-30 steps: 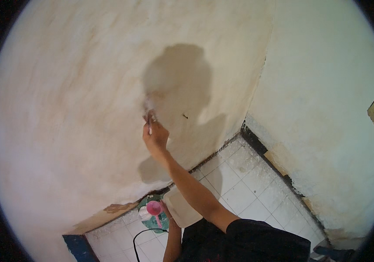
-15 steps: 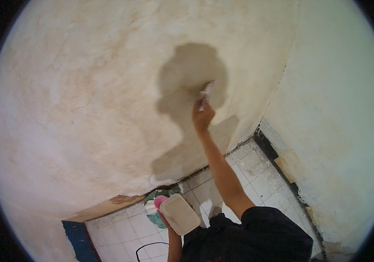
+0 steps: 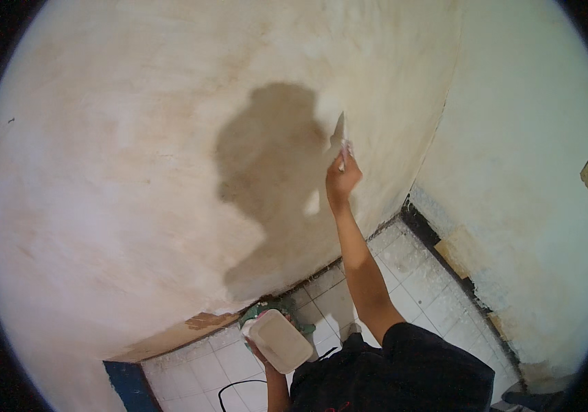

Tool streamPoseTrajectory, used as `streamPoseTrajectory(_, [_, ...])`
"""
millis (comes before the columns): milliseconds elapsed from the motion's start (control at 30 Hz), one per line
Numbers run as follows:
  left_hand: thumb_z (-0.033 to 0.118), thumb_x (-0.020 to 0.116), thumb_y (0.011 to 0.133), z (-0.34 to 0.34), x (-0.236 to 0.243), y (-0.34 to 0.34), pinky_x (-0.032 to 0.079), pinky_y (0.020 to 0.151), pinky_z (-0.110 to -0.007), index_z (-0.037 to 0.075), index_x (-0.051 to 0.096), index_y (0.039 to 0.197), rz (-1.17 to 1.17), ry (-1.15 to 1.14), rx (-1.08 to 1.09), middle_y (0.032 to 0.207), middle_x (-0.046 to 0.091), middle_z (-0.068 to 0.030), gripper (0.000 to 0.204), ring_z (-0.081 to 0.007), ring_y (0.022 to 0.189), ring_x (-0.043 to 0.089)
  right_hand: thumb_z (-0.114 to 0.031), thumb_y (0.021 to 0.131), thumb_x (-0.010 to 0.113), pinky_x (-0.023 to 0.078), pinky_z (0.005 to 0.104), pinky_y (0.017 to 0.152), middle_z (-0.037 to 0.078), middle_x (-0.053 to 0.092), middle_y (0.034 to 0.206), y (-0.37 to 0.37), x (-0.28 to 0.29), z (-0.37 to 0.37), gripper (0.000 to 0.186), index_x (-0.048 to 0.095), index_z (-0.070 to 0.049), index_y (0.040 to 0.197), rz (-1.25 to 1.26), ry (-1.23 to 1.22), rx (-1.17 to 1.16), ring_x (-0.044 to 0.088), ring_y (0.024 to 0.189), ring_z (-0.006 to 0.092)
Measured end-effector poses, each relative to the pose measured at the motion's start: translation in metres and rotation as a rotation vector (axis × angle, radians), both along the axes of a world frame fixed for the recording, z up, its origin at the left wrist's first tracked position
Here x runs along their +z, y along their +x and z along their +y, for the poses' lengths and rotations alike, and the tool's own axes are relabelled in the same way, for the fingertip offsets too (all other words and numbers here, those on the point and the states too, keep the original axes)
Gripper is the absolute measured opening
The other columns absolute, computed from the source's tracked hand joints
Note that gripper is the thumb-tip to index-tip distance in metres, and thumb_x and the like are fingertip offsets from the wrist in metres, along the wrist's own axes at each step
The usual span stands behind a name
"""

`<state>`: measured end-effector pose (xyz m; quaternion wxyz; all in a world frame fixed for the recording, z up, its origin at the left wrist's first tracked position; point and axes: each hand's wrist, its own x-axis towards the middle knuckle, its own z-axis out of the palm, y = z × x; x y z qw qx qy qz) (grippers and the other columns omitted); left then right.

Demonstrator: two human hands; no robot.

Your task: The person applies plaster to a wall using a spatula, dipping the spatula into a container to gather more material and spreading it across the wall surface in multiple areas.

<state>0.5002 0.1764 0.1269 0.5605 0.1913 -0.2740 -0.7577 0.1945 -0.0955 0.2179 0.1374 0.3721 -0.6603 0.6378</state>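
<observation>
My right hand (image 3: 343, 184) is raised to the patchy cream wall (image 3: 129, 158), its fingers closed round the handle of a putty knife (image 3: 346, 144). The knife's thin blade points up and is seen almost edge-on, at or close to the wall surface; exact contact is hard to tell. Low down, my left hand (image 3: 257, 351) grips the side of a rectangular off-white plastic tub (image 3: 281, 343), which hides most of those fingers. My head and arm cast a dark shadow (image 3: 273, 147) on the wall left of the knife.
Behind the tub, a green thing (image 3: 303, 325) lies at the wall's foot. White floor tiles (image 3: 191, 381) bear a black cable (image 3: 228, 386). A second wall (image 3: 513, 185) meets the first at right, its base flaking. A blue panel (image 3: 131, 384) stands lower left.
My right hand has moved right along the wall with the putty knife, whose blade now points straighter up. The shadow shifted left. The tub moved slightly right, and a pink thing beside it is mostly hidden.
</observation>
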Motion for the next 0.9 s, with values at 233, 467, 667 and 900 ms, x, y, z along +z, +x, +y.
streamPoseTrajectory(233, [0.086,0.037,0.074,0.003,-0.045,0.085,0.051,0.083,-0.048,0.0,0.048,0.128,0.105,0.329,-0.005,0.114,0.057,-0.0241,0.102,-0.0356,0.104,0.056,0.001,0.088,0.052,0.052,0.0398,0.063,0.02,0.069,0.091,0.137,0.002,0.01,0.022,0.065,0.005,0.106,0.284,-0.158,0.047,0.066,0.071,0.0351])
streamPoseTrajectory(467, [0.084,0.044,0.072,-0.004,-0.034,0.11,0.051,0.089,-0.051,0.002,0.044,0.135,0.252,0.108,-0.262,0.123,0.052,-0.0236,0.104,-0.0374,0.11,0.054,-0.003,0.094,0.051,0.055,0.0331,0.075,0.009,0.067,0.095,0.091,-0.005,0.104,0.014,0.062,0.001,0.103,-0.913,-0.538,0.627,0.065,0.082,0.0183])
streamPoseTrajectory(667, [0.078,0.052,0.073,0.0,-0.025,0.141,0.047,0.093,-0.054,0.004,0.039,0.14,0.49,0.367,-0.368,0.124,0.051,-0.023,0.101,-0.0383,0.114,0.05,-0.002,0.093,0.051,0.054,0.0321,0.069,0.008,0.062,0.099,0.046,-0.044,0.102,0.019,0.054,0.0,0.112,-1.379,-0.615,0.862,0.062,0.083,0.0193])
streamPoseTrajectory(900, [0.078,0.053,0.072,-0.021,-0.088,0.147,0.046,0.093,-0.056,0.004,0.041,0.139,0.293,0.278,-0.305,0.133,0.047,-0.0239,0.101,-0.0382,0.121,0.047,-0.004,0.093,0.051,0.055,0.0383,0.063,0.009,0.061,0.094,-0.079,-0.047,-0.013,0.011,0.054,0.0,0.103,-1.503,-0.617,0.815,0.062,0.077,0.0223])
